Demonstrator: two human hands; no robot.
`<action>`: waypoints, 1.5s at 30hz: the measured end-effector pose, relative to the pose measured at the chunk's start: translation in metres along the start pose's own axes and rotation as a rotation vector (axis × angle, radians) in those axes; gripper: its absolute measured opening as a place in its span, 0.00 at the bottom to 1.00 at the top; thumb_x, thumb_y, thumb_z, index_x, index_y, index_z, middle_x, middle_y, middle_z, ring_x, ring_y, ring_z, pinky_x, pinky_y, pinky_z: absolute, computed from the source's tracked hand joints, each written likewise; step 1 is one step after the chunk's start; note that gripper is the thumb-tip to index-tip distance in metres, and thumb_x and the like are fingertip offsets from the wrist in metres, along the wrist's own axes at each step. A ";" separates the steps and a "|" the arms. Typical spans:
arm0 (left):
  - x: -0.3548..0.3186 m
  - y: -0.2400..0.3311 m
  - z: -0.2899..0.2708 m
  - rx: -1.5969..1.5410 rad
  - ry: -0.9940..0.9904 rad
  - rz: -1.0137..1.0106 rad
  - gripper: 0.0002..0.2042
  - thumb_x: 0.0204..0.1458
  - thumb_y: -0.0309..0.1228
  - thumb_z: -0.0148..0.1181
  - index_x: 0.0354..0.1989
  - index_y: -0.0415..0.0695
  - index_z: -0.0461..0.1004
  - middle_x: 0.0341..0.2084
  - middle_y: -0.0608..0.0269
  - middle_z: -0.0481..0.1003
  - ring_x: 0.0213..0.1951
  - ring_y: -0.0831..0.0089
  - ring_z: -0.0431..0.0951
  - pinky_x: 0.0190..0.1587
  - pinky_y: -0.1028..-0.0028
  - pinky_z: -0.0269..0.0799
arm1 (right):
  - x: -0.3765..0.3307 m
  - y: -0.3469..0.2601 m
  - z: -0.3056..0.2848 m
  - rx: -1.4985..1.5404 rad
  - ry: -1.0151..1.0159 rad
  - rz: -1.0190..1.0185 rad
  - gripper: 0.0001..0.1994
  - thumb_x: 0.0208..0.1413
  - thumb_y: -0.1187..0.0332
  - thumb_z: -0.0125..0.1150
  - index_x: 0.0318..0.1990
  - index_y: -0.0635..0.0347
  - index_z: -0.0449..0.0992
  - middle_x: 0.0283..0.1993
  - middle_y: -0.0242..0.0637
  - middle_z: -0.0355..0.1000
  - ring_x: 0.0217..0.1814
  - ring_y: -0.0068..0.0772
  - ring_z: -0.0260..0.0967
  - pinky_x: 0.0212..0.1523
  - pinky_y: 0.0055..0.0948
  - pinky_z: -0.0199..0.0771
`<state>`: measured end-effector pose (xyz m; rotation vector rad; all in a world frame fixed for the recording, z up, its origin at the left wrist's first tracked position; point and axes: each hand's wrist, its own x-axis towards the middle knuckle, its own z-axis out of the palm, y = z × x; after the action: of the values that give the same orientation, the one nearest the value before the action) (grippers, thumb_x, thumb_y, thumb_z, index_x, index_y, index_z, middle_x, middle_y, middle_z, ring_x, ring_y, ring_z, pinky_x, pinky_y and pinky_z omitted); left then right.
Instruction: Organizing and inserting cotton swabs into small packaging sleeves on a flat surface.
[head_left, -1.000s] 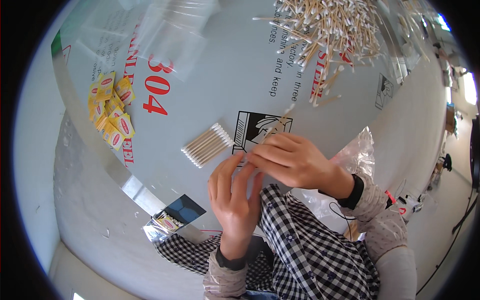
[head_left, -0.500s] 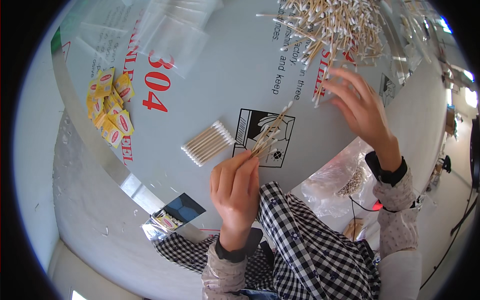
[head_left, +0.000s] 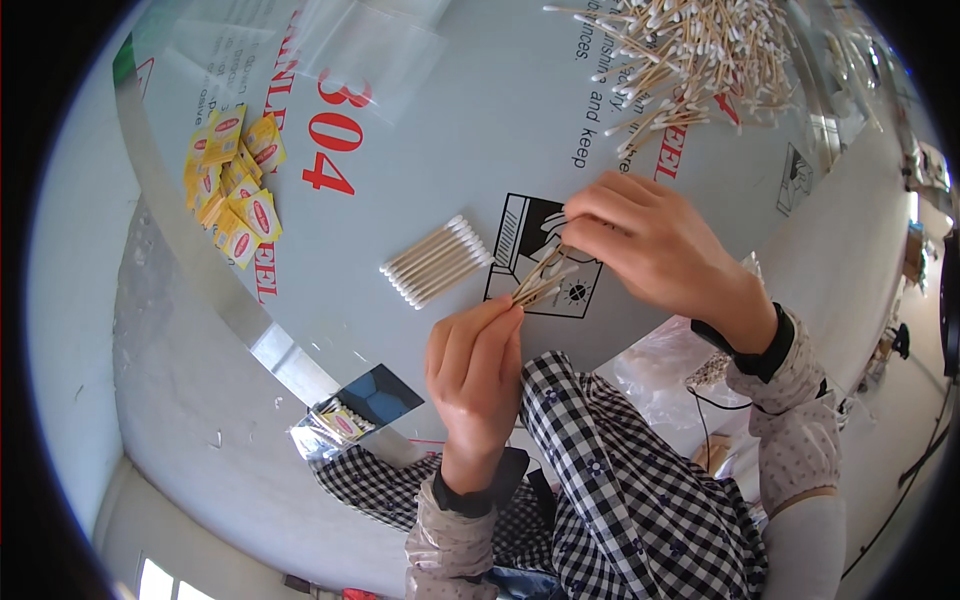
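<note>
A small bunch of cotton swabs [head_left: 543,281], white-tipped on thin wooden sticks, is pinched in my left hand [head_left: 470,375] low over the table. My right hand [head_left: 660,240] is closed at the upper end of that bunch, its fingertips pressed together on a swab. Just left of the bunch, a neat row of cotton swabs [head_left: 436,262] lies side by side on the table. At the far right spreads a big loose heap of cotton swabs [head_left: 700,60].
Yellow sachets [head_left: 236,190] are piled at the left on the grey printed tabletop [head_left: 420,150]. Clear plastic bags [head_left: 370,50] lie at the back. A small clear packet [head_left: 338,422] of swabs and a sachet sits at the near left edge. A plastic bag [head_left: 655,370] lies near the right forearm.
My right hand has moved from beside the heap, left and nearer, to the bunch in my left hand. The left hand keeps its pinch. The whole view has shifted slightly.
</note>
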<state>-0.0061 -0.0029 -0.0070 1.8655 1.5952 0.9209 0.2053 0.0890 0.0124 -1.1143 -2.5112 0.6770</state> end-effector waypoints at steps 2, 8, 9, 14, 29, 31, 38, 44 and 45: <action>-0.002 0.000 -0.002 -0.023 0.014 -0.019 0.10 0.41 0.14 0.67 0.34 0.37 0.79 0.36 0.60 0.80 0.37 0.62 0.78 0.40 0.69 0.75 | 0.000 0.001 -0.001 -0.035 -0.010 -0.013 0.06 0.44 0.80 0.59 0.32 0.63 0.72 0.35 0.35 0.68 0.39 0.41 0.69 0.37 0.37 0.72; -0.022 -0.013 -0.017 0.048 0.055 -0.049 0.11 0.40 0.14 0.67 0.34 0.38 0.80 0.36 0.60 0.80 0.38 0.63 0.78 0.40 0.69 0.75 | -0.025 -0.001 -0.004 -0.143 -0.069 0.004 0.06 0.44 0.72 0.60 0.30 0.60 0.71 0.32 0.33 0.67 0.38 0.36 0.68 0.37 0.34 0.71; -0.022 -0.013 -0.017 0.053 0.056 -0.052 0.11 0.40 0.14 0.67 0.34 0.38 0.80 0.36 0.60 0.80 0.38 0.63 0.78 0.40 0.69 0.75 | -0.030 -0.009 0.000 -0.142 -0.066 -0.064 0.06 0.43 0.72 0.60 0.30 0.60 0.71 0.32 0.32 0.67 0.38 0.35 0.68 0.37 0.33 0.71; -0.009 -0.007 -0.006 -0.011 0.024 -0.033 0.11 0.42 0.15 0.66 0.35 0.38 0.80 0.39 0.60 0.80 0.40 0.63 0.78 0.44 0.68 0.73 | -0.013 -0.052 0.037 0.006 -0.006 -0.091 0.07 0.40 0.72 0.61 0.30 0.58 0.73 0.33 0.31 0.69 0.38 0.33 0.68 0.37 0.31 0.70; -0.062 0.024 0.028 0.491 -0.344 -0.025 0.38 0.61 0.56 0.48 0.69 0.35 0.56 0.70 0.45 0.57 0.72 0.52 0.53 0.73 0.49 0.37 | -0.033 -0.041 0.029 0.165 0.285 0.230 0.10 0.49 0.81 0.62 0.40 0.61 0.76 0.37 0.38 0.74 0.35 0.40 0.70 0.36 0.35 0.69; -0.064 0.025 0.030 0.568 -0.366 0.009 0.39 0.61 0.57 0.45 0.69 0.35 0.56 0.69 0.44 0.58 0.72 0.53 0.54 0.73 0.49 0.37 | -0.036 -0.041 0.032 0.164 0.262 0.208 0.10 0.50 0.81 0.61 0.40 0.61 0.76 0.38 0.37 0.74 0.35 0.40 0.70 0.36 0.35 0.69; -0.047 0.030 0.044 0.641 -0.276 -0.065 0.37 0.64 0.59 0.33 0.68 0.38 0.59 0.69 0.50 0.60 0.72 0.57 0.56 0.72 0.56 0.44 | -0.033 -0.040 0.036 0.144 0.288 0.202 0.11 0.49 0.82 0.61 0.41 0.61 0.76 0.39 0.37 0.74 0.35 0.39 0.71 0.35 0.35 0.69; -0.035 0.031 0.043 0.511 -0.248 -0.145 0.35 0.65 0.56 0.38 0.70 0.38 0.57 0.69 0.50 0.59 0.72 0.57 0.56 0.72 0.58 0.44 | -0.029 -0.041 0.036 0.138 0.290 0.192 0.12 0.48 0.82 0.62 0.42 0.61 0.76 0.39 0.37 0.75 0.35 0.39 0.71 0.35 0.34 0.70; -0.035 0.031 0.041 0.513 -0.248 -0.148 0.35 0.65 0.56 0.38 0.70 0.38 0.57 0.69 0.50 0.59 0.72 0.57 0.56 0.72 0.58 0.44 | -0.028 -0.041 0.037 0.144 0.299 0.201 0.12 0.48 0.82 0.62 0.42 0.61 0.77 0.39 0.37 0.75 0.36 0.39 0.71 0.35 0.34 0.70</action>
<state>0.0419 -0.0406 -0.0155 2.0523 1.8971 0.2087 0.1819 0.0326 0.0013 -1.3183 -2.0880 0.6746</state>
